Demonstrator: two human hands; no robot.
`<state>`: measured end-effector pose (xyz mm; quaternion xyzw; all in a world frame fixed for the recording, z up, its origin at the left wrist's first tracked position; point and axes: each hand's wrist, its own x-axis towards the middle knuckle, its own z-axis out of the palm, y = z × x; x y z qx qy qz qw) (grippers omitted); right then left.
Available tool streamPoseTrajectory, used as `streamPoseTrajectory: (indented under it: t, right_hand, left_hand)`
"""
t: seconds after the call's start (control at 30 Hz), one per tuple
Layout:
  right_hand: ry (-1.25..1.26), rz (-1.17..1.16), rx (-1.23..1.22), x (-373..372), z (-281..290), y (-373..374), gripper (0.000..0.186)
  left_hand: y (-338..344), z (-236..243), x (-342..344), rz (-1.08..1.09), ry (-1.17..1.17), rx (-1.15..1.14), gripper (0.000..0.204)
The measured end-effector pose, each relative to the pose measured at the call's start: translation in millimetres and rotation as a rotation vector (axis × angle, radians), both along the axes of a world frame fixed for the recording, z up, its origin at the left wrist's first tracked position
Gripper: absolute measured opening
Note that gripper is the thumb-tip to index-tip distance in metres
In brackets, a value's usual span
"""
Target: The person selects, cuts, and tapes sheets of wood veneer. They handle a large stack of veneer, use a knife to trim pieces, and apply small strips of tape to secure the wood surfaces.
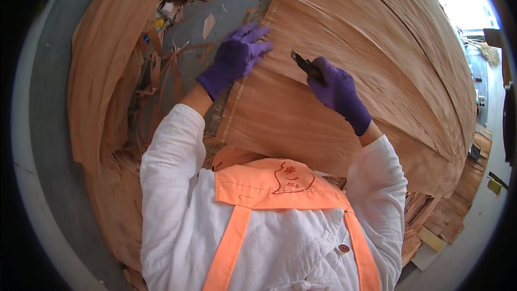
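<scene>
A large reddish-brown sheet of wood veneer spreads before me, with a pale tape-like strip along its left edge. My left hand, in a purple glove, is at that edge with fingers stretched onto the veneer; whether they press down I cannot tell. In my right hand, gloved the same way, is a dark utility knife, its tip pointing up and left over the sheet. Gripping fingers hide the rear of the knife. Whether its tip touches the wood is unclear.
More veneer sheets are stacked at the left. Torn strips and scraps litter the grey surface between the stacks. Wood offcuts lie at lower right. A straw broom head shows at the far right, near a bright opening.
</scene>
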<state>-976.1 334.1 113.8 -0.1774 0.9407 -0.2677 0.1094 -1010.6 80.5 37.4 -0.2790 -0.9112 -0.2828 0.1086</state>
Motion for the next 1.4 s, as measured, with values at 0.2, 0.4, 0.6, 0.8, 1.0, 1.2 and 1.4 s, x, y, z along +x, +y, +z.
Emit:
streamPoseTrajectory:
  t: [0.2, 0.4, 0.6, 0.8, 1.0, 1.2, 1.4]
  right_hand:
    - [0.328, 0.313, 0.224, -10.8, -14.3, -31.3, 0.017]
    - [0.404, 0.425, 0.392, -14.4, -26.0, -59.1, 0.014]
    - [0.477, 0.49, 0.472, -18.9, -25.7, -71.1, 0.013]
    - [0.447, 0.532, 0.467, -27.3, -28.9, -77.0, 0.012]
    - [0.341, 0.542, 0.522, -32.7, -26.9, -69.7, 0.011]
    - [0.229, 0.518, 0.459, -45.0, -16.8, 10.5, 0.01]
    - [0.25, 0.498, 0.583, -51.8, -8.3, 94.4, 0.013]
  left_hand:
    - [-15.4, -3.1, -14.4, -0.117, -0.081, -0.008, 0.038]
    - [-24.8, -5.2, -24.2, -0.259, -0.358, 0.163, 0.046]
    - [-20.0, -5.8, -28.2, -0.239, -0.846, 0.701, 0.037]
    - [-24.0, -31.5, -34.2, -0.322, -0.633, 0.507, 0.037]
    - [-24.8, -17.7, -30.5, -0.279, -0.306, 0.09, 0.041]
    - [-25.1, -9.7, -30.1, -0.33, -0.309, 0.183, 0.036]
    - [-16.3, 21.8, -29.5, -0.204, 0.041, -0.228, 0.023]
